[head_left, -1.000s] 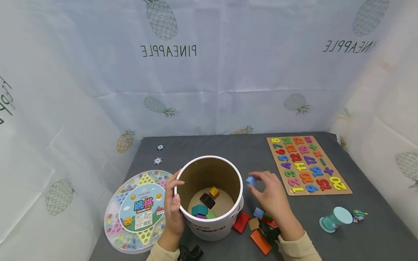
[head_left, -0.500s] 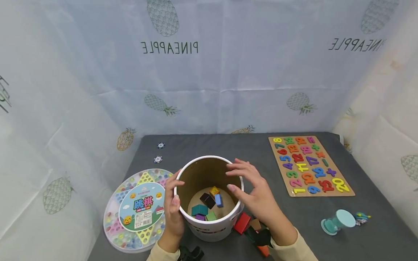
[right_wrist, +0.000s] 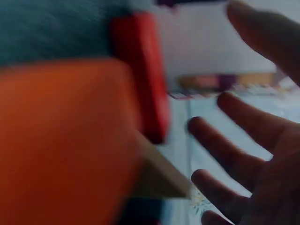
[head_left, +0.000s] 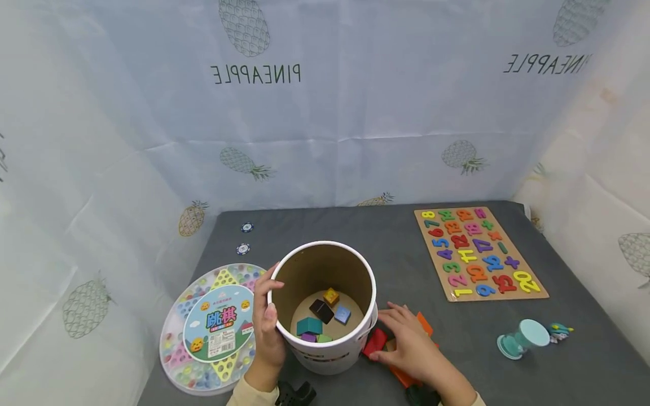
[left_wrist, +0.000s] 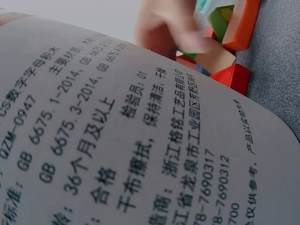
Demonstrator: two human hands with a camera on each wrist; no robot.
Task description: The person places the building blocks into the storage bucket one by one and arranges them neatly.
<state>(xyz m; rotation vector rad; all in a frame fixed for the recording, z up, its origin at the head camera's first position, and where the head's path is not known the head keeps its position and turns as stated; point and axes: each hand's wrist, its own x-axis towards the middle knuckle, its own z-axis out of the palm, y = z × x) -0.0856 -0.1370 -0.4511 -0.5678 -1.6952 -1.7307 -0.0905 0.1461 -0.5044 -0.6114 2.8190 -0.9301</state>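
Observation:
My left hand [head_left: 269, 330] grips the left side of a white bucket [head_left: 325, 361], fingers hooked over its rim. On the bucket's floor lie a blue block [head_left: 342, 314], a black block [head_left: 322, 310], a yellow block [head_left: 331, 296], a teal block [head_left: 309, 325] and green and purple ones. To the right of the bucket, my right hand [head_left: 408, 345] hovers over a loose pile of blocks, its spread fingers holding nothing. That pile shows a red block [right_wrist: 143, 75], a tan block [right_wrist: 161, 173] and an orange block [right_wrist: 61, 140]; the hand hides part of it.
A round Chinese checkers board [head_left: 208, 330] lies left of the bucket. Two poker chips [head_left: 243, 248] are behind it. A wooden number puzzle [head_left: 482, 254] lies at the back right, with a teal cup-shaped toy [head_left: 523, 338] and a small figurine [head_left: 558, 332] nearer.
The blue block went from my right fingers into the bucket. My right hand then withdrew from over the rim, down to the pile at the right. The left hand kept its grip.

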